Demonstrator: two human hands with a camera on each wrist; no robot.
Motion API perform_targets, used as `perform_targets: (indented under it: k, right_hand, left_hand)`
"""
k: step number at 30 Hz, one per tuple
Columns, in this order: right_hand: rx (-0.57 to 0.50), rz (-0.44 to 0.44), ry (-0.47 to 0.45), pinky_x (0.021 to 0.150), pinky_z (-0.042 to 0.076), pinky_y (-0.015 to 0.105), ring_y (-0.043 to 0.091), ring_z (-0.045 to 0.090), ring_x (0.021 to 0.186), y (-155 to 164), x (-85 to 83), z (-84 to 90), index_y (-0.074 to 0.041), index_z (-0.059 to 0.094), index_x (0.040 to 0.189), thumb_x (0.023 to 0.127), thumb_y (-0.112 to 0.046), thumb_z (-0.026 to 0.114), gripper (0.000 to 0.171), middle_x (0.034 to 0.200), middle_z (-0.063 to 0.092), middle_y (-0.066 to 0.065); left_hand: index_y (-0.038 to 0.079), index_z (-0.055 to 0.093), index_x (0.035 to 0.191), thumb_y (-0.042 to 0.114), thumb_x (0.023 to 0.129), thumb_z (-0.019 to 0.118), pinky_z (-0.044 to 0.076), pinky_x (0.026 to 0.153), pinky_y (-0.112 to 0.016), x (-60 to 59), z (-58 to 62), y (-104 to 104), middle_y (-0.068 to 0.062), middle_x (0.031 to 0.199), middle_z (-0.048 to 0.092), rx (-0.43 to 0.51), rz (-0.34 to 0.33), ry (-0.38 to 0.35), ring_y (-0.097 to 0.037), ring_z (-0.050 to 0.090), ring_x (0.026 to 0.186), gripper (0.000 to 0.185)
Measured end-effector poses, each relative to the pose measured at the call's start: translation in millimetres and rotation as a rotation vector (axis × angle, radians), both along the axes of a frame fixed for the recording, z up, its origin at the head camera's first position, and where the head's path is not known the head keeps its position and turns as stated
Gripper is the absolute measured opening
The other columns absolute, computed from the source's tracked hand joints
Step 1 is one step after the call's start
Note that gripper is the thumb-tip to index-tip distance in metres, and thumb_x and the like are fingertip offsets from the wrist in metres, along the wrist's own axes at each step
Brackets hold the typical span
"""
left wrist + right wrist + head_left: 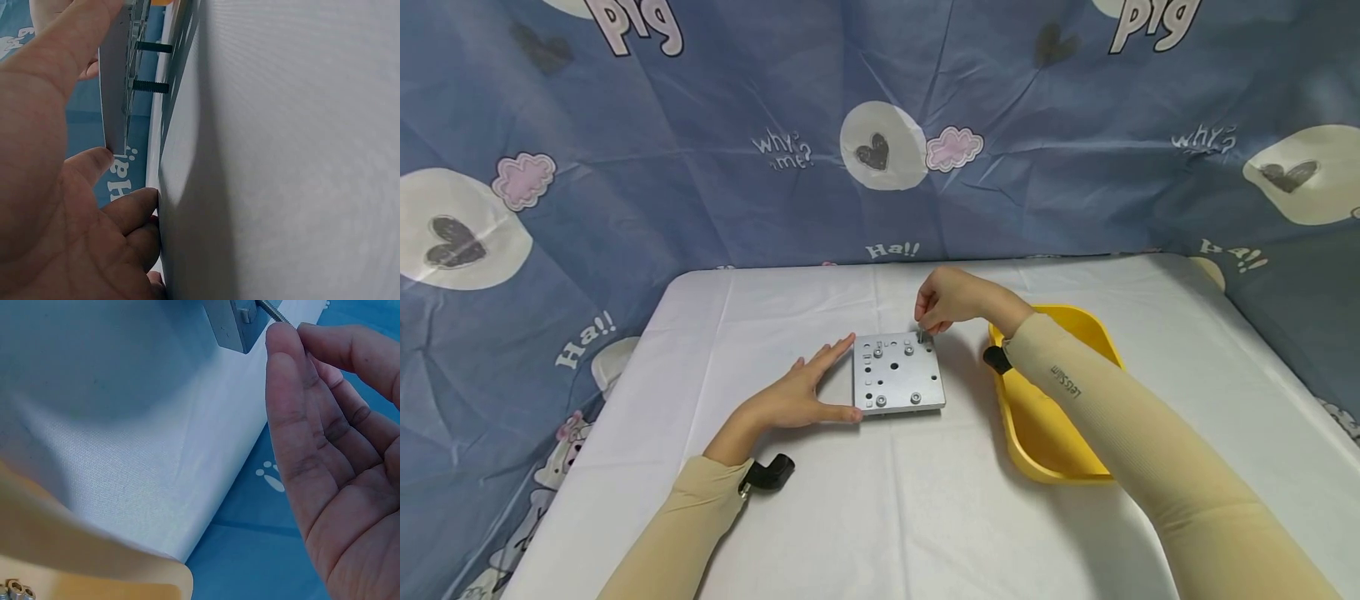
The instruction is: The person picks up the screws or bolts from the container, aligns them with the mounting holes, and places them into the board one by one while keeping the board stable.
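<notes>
A square silver metal plate [895, 379] with several holes lies in the middle of the table. Socket-head bolts [916, 397] sit in some of its holes, and threaded shanks [152, 86] stick out beneath it in the left wrist view. My left hand [797, 397] spans the plate's left side, thumb at the near corner and index fingertip at the far one, both fairly straight. Over the far right corner, my right hand [947, 298] pinches a thin threaded bolt [275, 311] between thumb and fingertips. The bolt's shank points at the plate; its head is hidden by the fingers.
Just right of the plate stands a yellow bin [1017, 437], partly under my right forearm. Small metal fasteners [17, 590] lie inside it. A white cloth [820, 517] covers the table, and a blue printed curtain [737, 208] hangs behind its far edge.
</notes>
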State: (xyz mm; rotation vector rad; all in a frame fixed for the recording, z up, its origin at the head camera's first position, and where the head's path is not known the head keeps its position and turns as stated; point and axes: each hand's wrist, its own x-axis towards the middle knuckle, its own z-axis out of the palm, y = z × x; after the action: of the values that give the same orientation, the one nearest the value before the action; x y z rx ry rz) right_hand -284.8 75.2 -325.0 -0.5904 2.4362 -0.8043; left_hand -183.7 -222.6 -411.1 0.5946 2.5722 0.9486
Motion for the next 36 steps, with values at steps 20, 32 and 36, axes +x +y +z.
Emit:
perform_targets:
  k: [20, 32, 36]
  right_hand:
    - [0.033, 0.011, -0.002, 0.087, 0.067, 0.039, 0.026, 0.081, 0.087, -1.2, 6.1, 3.8, 0.000, 0.075, 0.098, 0.098, -0.006, 0.076, 0.006, 0.089, 0.081, 0.010]
    - [0.052, 0.020, 0.004, 0.086, 0.067, 0.038, 0.033, 0.081, 0.093, 0.5, 7.2, 3.5, -0.002, 0.076, 0.097, 0.098, -0.008, 0.076, 0.006, 0.088, 0.081, 0.009]
    - [0.053, 0.017, 0.004, 0.084, 0.067, 0.036, 0.033, 0.081, 0.094, 0.6, 7.2, 3.0, -0.002, 0.076, 0.097, 0.098, -0.009, 0.077, 0.006, 0.088, 0.081, 0.009]
  left_hand:
    - [0.030, 0.013, 0.175, 0.054, 0.084, 0.090, -0.004, 0.134, -0.066, 3.2, 0.0, 1.6, -0.004, 0.182, 0.016, -0.009, 0.004, -0.001, -0.039, 0.007, 0.169, 0.122]
    - [0.031, 0.012, 0.175, 0.055, 0.084, 0.089, -0.003, 0.135, -0.066, 3.6, -0.8, 2.4, -0.003, 0.182, 0.016, -0.016, 0.001, 0.001, -0.038, 0.007, 0.169, 0.121]
    - [0.031, 0.012, 0.175, 0.055, 0.084, 0.089, -0.003, 0.135, -0.066, 3.6, -0.4, 2.4, -0.003, 0.182, 0.016, -0.017, 0.001, 0.001, -0.038, 0.007, 0.169, 0.121]
